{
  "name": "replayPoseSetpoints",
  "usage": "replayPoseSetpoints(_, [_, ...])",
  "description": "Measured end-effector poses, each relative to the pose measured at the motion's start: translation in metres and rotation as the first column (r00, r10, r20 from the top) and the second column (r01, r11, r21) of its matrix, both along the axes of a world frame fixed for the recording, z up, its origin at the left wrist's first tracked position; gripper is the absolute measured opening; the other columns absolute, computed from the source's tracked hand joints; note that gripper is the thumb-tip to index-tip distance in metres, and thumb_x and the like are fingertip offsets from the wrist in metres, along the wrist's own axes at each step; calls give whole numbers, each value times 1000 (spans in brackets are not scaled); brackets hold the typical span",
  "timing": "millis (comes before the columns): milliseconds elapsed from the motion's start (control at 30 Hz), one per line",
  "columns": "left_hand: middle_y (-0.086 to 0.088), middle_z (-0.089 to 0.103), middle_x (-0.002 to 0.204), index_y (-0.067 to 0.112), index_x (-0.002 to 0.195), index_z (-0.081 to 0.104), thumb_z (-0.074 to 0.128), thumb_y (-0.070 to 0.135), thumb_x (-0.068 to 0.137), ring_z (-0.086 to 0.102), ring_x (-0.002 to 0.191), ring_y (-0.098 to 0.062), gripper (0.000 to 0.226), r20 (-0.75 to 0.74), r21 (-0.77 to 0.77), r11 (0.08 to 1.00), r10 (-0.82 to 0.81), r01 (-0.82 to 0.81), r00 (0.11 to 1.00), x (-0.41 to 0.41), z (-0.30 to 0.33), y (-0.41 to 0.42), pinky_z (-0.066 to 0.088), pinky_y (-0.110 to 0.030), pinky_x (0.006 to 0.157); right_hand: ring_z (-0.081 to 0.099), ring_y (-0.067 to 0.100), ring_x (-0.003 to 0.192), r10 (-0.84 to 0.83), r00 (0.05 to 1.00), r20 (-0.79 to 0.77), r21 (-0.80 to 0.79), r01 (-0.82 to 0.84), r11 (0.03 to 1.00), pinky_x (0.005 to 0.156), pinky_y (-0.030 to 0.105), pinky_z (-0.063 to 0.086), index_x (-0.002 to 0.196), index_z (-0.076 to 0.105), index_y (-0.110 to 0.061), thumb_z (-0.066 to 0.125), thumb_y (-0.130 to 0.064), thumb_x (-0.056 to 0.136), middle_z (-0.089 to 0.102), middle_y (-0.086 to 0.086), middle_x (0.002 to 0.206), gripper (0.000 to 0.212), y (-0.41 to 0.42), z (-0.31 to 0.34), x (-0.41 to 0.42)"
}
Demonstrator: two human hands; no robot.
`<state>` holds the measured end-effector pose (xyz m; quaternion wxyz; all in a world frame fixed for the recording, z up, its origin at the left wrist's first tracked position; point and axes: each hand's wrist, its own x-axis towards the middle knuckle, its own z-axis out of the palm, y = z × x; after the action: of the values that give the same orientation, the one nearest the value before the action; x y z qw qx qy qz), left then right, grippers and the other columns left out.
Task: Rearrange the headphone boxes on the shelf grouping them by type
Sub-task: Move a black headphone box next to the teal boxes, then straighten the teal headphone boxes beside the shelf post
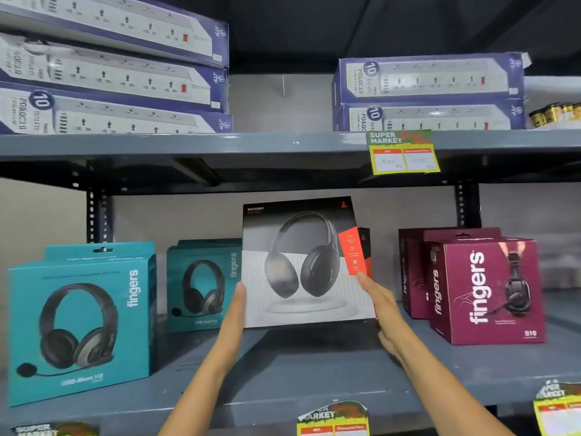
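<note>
A black-and-white Rockerz headphone box (301,262) with a red side strip stands upright mid-shelf, held between both hands. My left hand (234,313) presses its left edge and my right hand (382,306) grips its right edge. Just behind it, a second box with a red-and-black edge (366,247) peeks out. Teal Fingers boxes stand to the left: a large near one (81,322) and a farther one (201,284), with more teal boxes behind each. Maroon Fingers boxes sit to the right, the front one (487,291) ahead of others (415,272).
The grey metal shelf (298,372) has price tags (333,420) on its front lip. Above, the upper shelf (220,144) carries stacked blue power-strip boxes at left (110,77) and right (430,92), with a yellow price tag (404,154) hanging down.
</note>
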<state>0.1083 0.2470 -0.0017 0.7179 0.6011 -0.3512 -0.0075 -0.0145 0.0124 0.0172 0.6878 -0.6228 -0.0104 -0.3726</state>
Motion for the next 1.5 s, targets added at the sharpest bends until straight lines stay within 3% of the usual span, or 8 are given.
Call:
replayPoseSetpoints(200, [16, 38, 154, 40, 147, 33, 34, 67, 91, 33, 142, -5, 62, 81, 89, 994, -74, 66, 994, 4, 4, -8, 20, -42, 122, 61, 17, 120, 10, 998, -66, -101, -17, 995, 112, 43, 37, 122, 65, -14, 58, -39, 90, 70, 3, 124, 41, -22, -6, -8])
replayPoseSetpoints(333, [24, 45, 146, 41, 145, 33, 41, 32, 101, 36, 140, -5, 46, 131, 244, 964, -144, 109, 981, 4, 4, -28, 25, -35, 119, 56, 22, 125, -122, 987, -109, -203, 98, 974, 114, 48, 34, 124, 62, -16, 48, -26, 98, 66, 4, 127, 31, -51, -16, -14])
replayPoseSetpoints(433, [23, 45, 142, 32, 147, 31, 36, 8, 101, 36, 139, -6, 52, 203, 375, 925, -151, 66, 967, 0, 1, -46, 32, -9, 105, 49, 36, 128, -224, 963, -152, -228, 186, 956, 112, 52, 34, 119, 60, -16, 46, -15, 99, 62, 18, 130, 24, -68, -30, -13])
replayPoseSetpoints(567, [1, 26, 161, 18, 154, 18, 31, 5, 102, 22, 148, -16, 55, 260, 408, 912, -66, -48, 963, -5, -10, -76, 17, -37, 123, 54, 41, 120, -316, 930, -188, -210, 276, 938, 106, 48, 40, 121, 59, -7, 41, -7, 99, 63, 23, 123, 29, -78, -40, -10])
replayPoseSetpoints(800, [1, 19, 163, 19, 155, 10, 35, 8, 101, 21, 148, -19, 60, 168, 409, 911, -23, -49, 986, -3, -18, -90, 16, -41, 123, 52, 20, 101, -475, 861, -182, -300, 411, 861, 89, 32, 40, 132, 51, -9, 39, -13, 99, 61, 13, 124, 35, -76, -39, -10])
replayPoseSetpoints(1100, [-4, 27, 160, 18, 151, 26, 43, 21, 101, 26, 146, -19, 52, 270, 194, 935, 240, -297, 933, -14, -7, -44, 20, -34, 117, 41, 28, 135, -767, 601, 225, -307, 791, 529, 110, 37, 32, 142, 40, -8, 46, -12, 97, 46, 13, 146, 46, -14, -15, -10])
replayPoseSetpoints(1333, [6, 33, 155, 16, 148, 35, 39, 21, 102, 24, 143, -6, 46, 486, -28, 821, 509, -570, 710, -1, 19, 62, 15, -21, 117, 44, 23, 132, -478, 798, 367, -313, 589, 745, 104, 14, 23, 136, 46, -7, 47, -11, 97, 50, 10, 142, 40, 122, 19, 53])
replayPoseSetpoints(1500, [8, 28, 154, 15, 149, 31, 29, 25, 103, 18, 145, -2, 47, 535, -238, 628, 721, -741, 440, 11, 20, 142, 8, -16, 119, 44, 20, 132, -193, 958, 212, -331, 256, 908, 104, 18, 29, 139, 43, -9, 43, -16, 99, 49, 8, 143, 40, 219, 11, 105])
